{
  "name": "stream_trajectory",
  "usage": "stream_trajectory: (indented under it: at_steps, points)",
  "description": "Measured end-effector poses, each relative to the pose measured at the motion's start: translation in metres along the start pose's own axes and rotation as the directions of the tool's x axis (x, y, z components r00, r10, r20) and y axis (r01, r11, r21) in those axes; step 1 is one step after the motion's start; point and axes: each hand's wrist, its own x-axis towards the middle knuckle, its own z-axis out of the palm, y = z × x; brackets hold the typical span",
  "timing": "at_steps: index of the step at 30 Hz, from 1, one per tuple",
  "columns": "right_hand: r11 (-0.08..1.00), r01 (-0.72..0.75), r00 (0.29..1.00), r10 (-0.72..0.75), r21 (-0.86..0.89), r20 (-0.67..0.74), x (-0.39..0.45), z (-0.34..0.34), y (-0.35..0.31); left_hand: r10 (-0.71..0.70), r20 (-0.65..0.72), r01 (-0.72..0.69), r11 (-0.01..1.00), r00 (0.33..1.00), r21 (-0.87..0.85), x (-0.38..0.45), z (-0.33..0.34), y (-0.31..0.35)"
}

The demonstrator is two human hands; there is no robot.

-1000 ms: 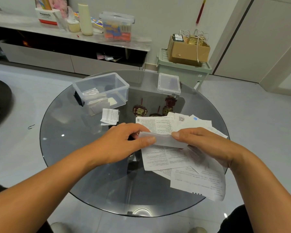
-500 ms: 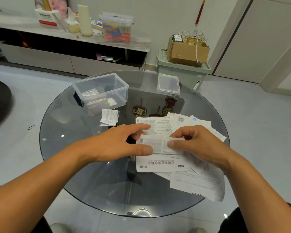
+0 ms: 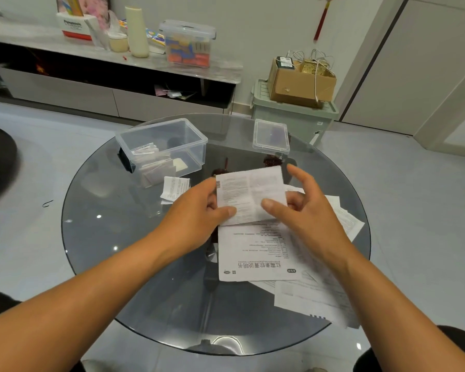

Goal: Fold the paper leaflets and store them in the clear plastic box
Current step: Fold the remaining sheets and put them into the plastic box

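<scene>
Creased printed leaflet (image 3: pixel 250 196) pinched between both hands.

A creased white leaflet (image 3: pixel 250 196) with small print is held up, tilted, above a loose pile of flat printed leaflets (image 3: pixel 255 253) on the table. The clear plastic box (image 3: pixel 163 149) stands open to the left, folded leaflets (image 3: pixel 152 162) inside, one folded leaflet (image 3: pixel 174 188) just beside it

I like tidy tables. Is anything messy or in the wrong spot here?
A little. One folded leaflet lies on the glass table beside the clear box, not inside. The loose papers overlap crookedly, and some hang over the table's edge.
</scene>
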Motion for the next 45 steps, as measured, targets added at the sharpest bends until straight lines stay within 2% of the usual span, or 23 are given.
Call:
stream_trajectory:
  at_steps: [2,4,9,12,16,20,25,28,31,35,37,39,42,45]
  points:
    - [0.972,0.025,0.996,-0.044,-0.236,-0.075,0.002,0.005,0.008,-0.007,-0.034,0.008,0.999,0.999,0.050,0.000,0.002,0.004]
    - [0.893,0.043,0.987,-0.107,-0.448,-0.118,0.003,0.014,0.015,0.002,-0.052,0.006,0.990,0.999,0.142,-0.001,0.004,0.008]
    - [0.795,-0.018,0.990,-0.069,-0.606,-0.120,0.007,0.033,0.025,0.119,-0.065,-0.085,0.918,0.991,0.387,-0.005,0.011,0.011]
    - [0.825,-0.074,0.991,-0.002,-0.560,-0.135,0.008,0.025,0.022,0.203,-0.050,-0.136,0.799,0.978,0.586,-0.002,0.007,0.010]
    - [0.868,-0.100,0.991,0.040,-0.487,-0.131,0.010,0.013,0.018,0.267,0.213,-0.331,0.555,0.940,0.763,-0.003,0.001,0.018]
    - [0.942,-0.094,0.992,0.060,-0.321,-0.113,0.007,0.006,0.011,0.210,0.285,-0.353,0.489,0.935,0.798,-0.005,-0.001,0.033]
    - [0.981,0.000,1.000,0.002,-0.193,0.014,0.005,0.005,0.009,0.225,0.315,-0.383,0.424,0.922,0.821,0.000,-0.001,0.036]
    - [0.949,0.078,0.997,-0.066,-0.306,0.048,0.002,0.010,0.012,0.269,0.304,-0.400,0.469,0.914,0.788,-0.001,-0.003,0.031]
    - [0.919,0.104,0.993,-0.119,-0.380,-0.018,0.004,0.011,0.013,0.358,0.218,-0.405,0.617,0.908,0.674,-0.006,-0.009,0.028]
    - [0.904,0.020,0.998,0.010,-0.427,0.068,0.007,0.002,0.008,0.186,0.298,-0.330,0.755,0.936,0.566,-0.009,-0.015,0.027]
    - [0.870,-0.002,0.994,0.057,-0.493,0.098,0.007,0.000,0.006,0.119,0.267,-0.244,0.829,0.956,0.503,-0.012,-0.017,0.024]
    - [0.870,-0.033,0.995,0.076,-0.492,0.067,0.008,0.001,0.007,0.067,0.207,-0.153,0.888,0.976,0.434,-0.013,-0.015,0.021]
    - [0.865,-0.105,0.994,0.096,-0.491,-0.043,0.012,0.006,0.012,0.050,0.145,-0.111,0.886,0.988,0.449,-0.013,-0.009,0.019]
    - [0.803,-0.123,0.991,0.067,-0.583,-0.117,0.013,0.013,0.015,0.094,0.104,-0.134,0.850,0.990,0.509,-0.011,-0.005,0.017]
